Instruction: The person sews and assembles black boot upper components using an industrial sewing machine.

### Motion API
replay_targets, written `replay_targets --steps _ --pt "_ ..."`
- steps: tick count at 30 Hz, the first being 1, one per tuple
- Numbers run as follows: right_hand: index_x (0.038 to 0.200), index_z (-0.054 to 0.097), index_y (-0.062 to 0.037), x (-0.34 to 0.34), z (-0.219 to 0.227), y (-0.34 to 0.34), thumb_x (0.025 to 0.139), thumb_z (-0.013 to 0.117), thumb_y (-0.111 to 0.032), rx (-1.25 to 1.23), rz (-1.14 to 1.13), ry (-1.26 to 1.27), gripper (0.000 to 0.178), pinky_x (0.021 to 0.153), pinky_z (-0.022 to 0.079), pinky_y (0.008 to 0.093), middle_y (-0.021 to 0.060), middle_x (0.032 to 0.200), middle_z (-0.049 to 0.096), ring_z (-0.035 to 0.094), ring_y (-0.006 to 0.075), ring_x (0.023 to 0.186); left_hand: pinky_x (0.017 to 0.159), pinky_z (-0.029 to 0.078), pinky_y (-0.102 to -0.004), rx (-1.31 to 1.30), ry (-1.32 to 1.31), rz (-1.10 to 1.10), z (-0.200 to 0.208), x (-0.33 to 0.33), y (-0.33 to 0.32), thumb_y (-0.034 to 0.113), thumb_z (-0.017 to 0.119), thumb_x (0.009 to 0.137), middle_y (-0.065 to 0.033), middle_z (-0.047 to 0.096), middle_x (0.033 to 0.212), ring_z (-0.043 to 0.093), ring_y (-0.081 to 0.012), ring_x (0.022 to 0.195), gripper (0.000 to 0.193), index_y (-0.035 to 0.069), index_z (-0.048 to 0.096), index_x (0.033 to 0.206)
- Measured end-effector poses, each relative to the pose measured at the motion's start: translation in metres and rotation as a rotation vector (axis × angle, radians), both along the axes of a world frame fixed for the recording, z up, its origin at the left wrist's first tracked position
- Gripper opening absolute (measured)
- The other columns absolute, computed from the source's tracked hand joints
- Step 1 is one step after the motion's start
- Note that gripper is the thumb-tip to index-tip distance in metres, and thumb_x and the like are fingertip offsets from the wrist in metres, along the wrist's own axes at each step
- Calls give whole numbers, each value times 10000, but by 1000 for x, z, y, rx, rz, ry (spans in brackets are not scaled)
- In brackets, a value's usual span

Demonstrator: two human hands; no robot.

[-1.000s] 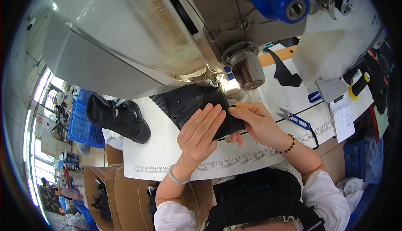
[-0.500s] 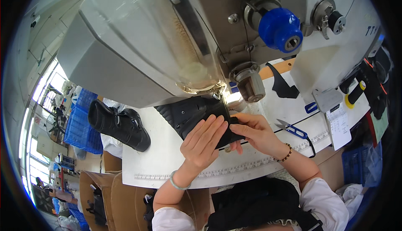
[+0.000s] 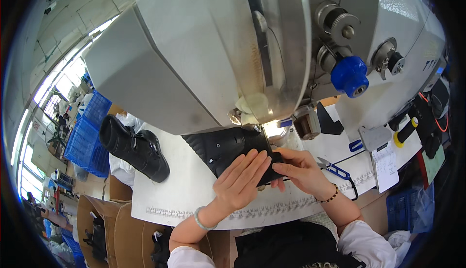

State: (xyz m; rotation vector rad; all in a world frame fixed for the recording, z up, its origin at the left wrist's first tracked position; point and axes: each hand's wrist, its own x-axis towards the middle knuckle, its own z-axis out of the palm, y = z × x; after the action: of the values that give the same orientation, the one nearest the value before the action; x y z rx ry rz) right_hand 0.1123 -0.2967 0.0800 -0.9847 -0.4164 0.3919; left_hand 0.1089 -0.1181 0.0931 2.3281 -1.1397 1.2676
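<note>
One white table [image 3: 177, 185], two hands [image 3: 234, 191] [image 3: 308, 173], fingers [image 3: 248, 172] on one black piece [image 3: 221, 152]

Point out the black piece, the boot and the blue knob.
Black piece [image 3: 218, 150]: head view, on its surface left of the hands.
Boot [image 3: 134, 151]: head view, around its ankle.
Blue knob [image 3: 348, 74]: head view, on its blue body.

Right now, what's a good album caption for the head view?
Left hand flat on black piece, right hand pinching its edge; machine above, boot at left.

Left hand [image 3: 238, 185] partly hides the black workpiece [image 3: 221, 146].
</note>
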Motion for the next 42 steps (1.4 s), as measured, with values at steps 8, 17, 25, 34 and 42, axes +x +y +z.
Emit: replay_targets --steps 8,17,25,34,42 --pt "1099 520 36 3 2 -4 866 539 -93 8 8 42 267 498 462 229 57 794 571 620 163 663 844 469 -277 16 13 37 2 1 -3 -31 483 685 -58 640 992 605 -176 950 324 29 662 948" --pt "1004 547 44 4 6 7 864 543 -91 114 -116 138 195 527 479 235 90 843 599 612 151 657 833 486 -337 -49 -47 18 3 17 -4 -4 449 558 -104 639 946 614 -245 924 436 20 658 940" --pt "971 563 58 -1 2 7 861 553 -105 213 -89 221 197 640 511 242 97 825 611 624 156 694 829 490 -348 -90 -11 -12 2 18 -3 -24 456 550 -98 636 925 618 -254 905 431 19 657 929" --pt "876 584 37 5 12 7 873 521 -99 144 -158 212 150 611 504 252 105 775 620 624 163 629 853 483 -339 5 -57 -73 -2 20 4 2 542 695 -116 625 985 601 -263 952 288 10 633 968" --pt "985 575 66 2 3 6 870 537 -112 183 -128 164 215 655 521 246 117 844 624 633 168 696 864 477 -361 65 -105 -82 -3 18 9 41 560 722 -130 622 989 596 -282 957 244 -6 639 948"
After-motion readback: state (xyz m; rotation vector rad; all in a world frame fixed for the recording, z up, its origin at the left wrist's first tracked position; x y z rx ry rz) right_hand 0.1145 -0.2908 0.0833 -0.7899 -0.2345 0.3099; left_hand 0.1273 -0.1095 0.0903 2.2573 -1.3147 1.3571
